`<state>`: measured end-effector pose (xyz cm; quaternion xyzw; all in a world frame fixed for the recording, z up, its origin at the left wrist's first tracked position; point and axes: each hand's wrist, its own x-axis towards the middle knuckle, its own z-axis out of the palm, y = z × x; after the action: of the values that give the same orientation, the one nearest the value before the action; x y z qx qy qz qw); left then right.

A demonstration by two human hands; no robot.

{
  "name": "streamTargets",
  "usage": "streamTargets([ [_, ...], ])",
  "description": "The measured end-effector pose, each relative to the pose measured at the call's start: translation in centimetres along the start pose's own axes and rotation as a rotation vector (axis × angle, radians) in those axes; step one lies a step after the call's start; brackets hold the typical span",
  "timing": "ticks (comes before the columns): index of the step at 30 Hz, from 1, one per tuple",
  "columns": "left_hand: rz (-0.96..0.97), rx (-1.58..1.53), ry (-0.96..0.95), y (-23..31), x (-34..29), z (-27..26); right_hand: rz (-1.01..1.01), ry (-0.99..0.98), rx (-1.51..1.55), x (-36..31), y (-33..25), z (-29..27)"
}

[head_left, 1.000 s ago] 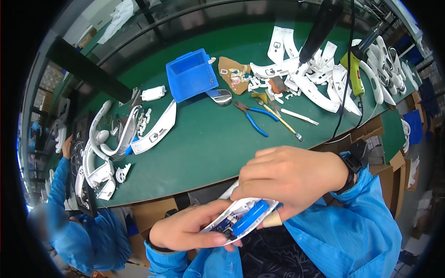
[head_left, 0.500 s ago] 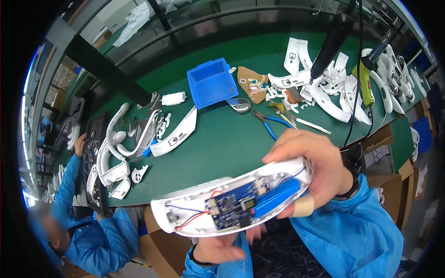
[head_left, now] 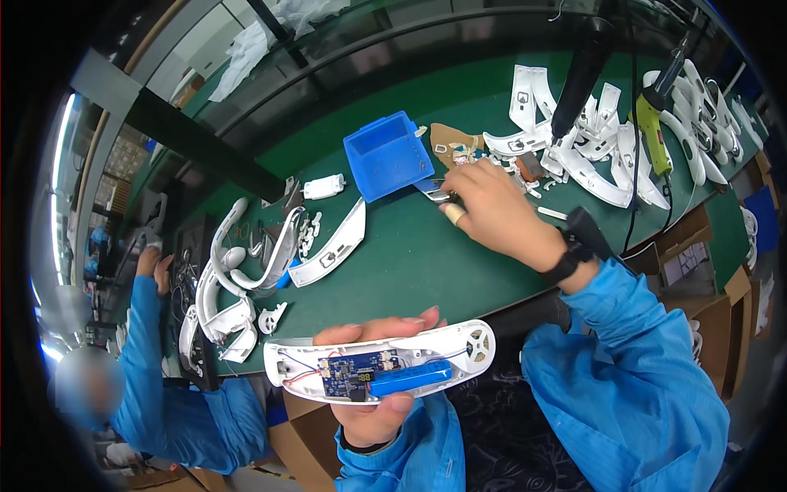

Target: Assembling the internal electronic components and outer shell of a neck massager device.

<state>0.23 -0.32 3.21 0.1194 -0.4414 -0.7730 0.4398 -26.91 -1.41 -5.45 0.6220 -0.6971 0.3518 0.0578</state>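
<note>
Evidently holding an open white shell (head_left: 426, 353) in the left hand (head_left: 369, 421), above the lap at the bench's (head_left: 410, 262) near edge, with fingers (head_left: 379, 330) along the far rim and thumb (head_left: 399, 403) at the near one. With the right hand (head_left: 504, 209) stretched over the bench, fingers bent low beside a silver-ended piece (head_left: 433, 193); cannot tell whether gripping anything.

Could tip or drop the shell by trusting one hand alone, with only lap or floor below. Could shift the blue battery (head_left: 411, 378), if poorly fixed, or strain thin wires (head_left: 299, 374) near the circuit board (head_left: 348, 374) by knocking the shell against the bench edge.

Free to move over bare green between a curved white panel (head_left: 332, 250) and the right forearm; more cramped toward the blue bin (head_left: 400, 188) and, farther right, among piled white parts (head_left: 594, 176) and a dangling black cable (head_left: 632, 164).
</note>
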Motion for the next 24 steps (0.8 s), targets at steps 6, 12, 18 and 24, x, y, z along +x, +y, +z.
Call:
streamTargets([
  [6,0.052,0.059,-0.062,0.1,0.0,-1.3,-0.097,-0.049,-0.213,0.2,0.2,3.2],
  [12,0.042,-0.01,-0.069,0.5,0.6,-1.8,0.014,-0.158,0.035,-0.4,-1.6,1.4],
  [18,0.058,-0.058,-0.006,0.4,1.8,-1.5,0.309,-0.24,0.555,-0.8,-4.4,-4.0],
  [24,0.027,-0.096,-0.008,-0.2,2.5,-1.7,0.339,-0.057,1.307,-2.9,-7.6,-7.9],
])
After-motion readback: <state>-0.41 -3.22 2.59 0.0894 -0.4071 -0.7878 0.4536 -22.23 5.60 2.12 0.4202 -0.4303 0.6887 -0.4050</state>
